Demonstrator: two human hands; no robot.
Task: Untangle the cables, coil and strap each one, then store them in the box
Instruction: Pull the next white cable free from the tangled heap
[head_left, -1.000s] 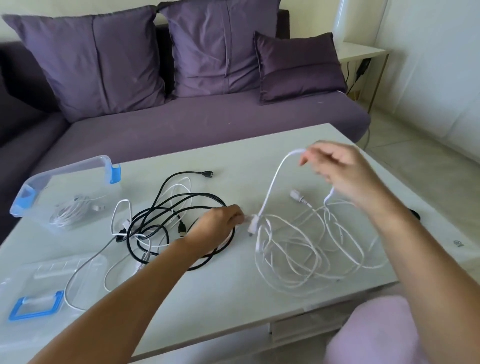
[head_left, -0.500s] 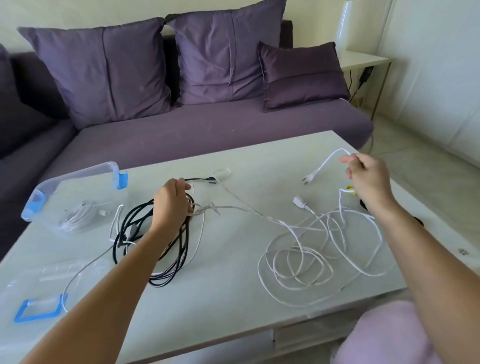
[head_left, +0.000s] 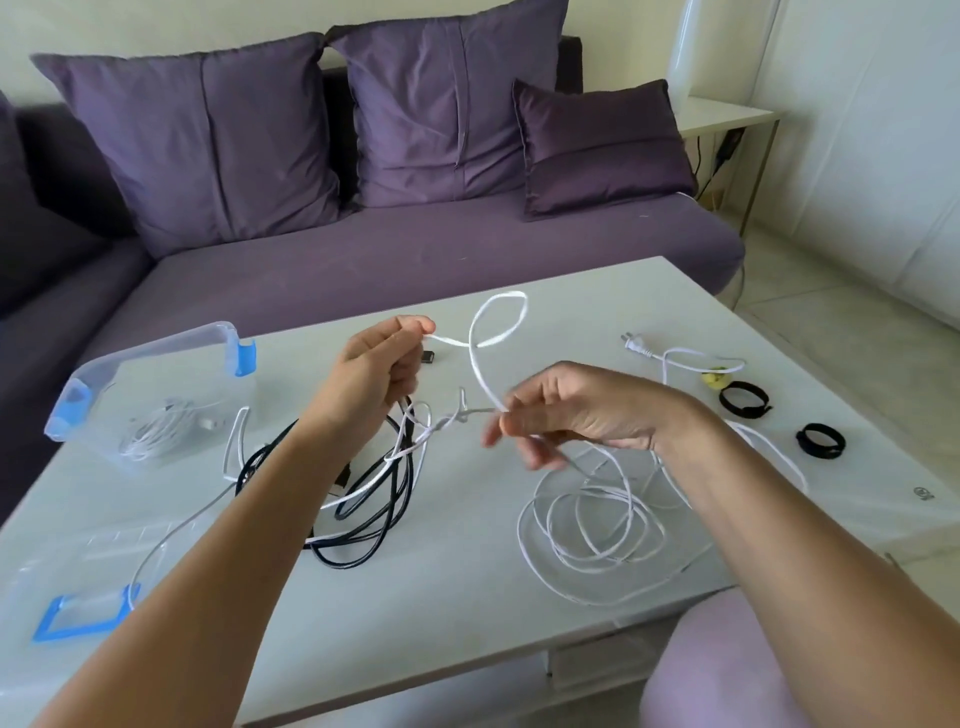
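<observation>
Step in hand: untangling; no coiling yet. L hand grips flat white cable above black cable; R hand pinches same cable beside knot. Next, probably: feed loop thru knot w/o dragging black cable. Lid off, table's near-left. Clear storage box open, holds one coiled white cable.

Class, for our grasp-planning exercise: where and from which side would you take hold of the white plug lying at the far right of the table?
Grip the plug by its body, just behind the prongs, from above. It lies flat on the table, prongs pointing left, cord trailing right; bare table either side leaves room to pinch across it.
</observation>
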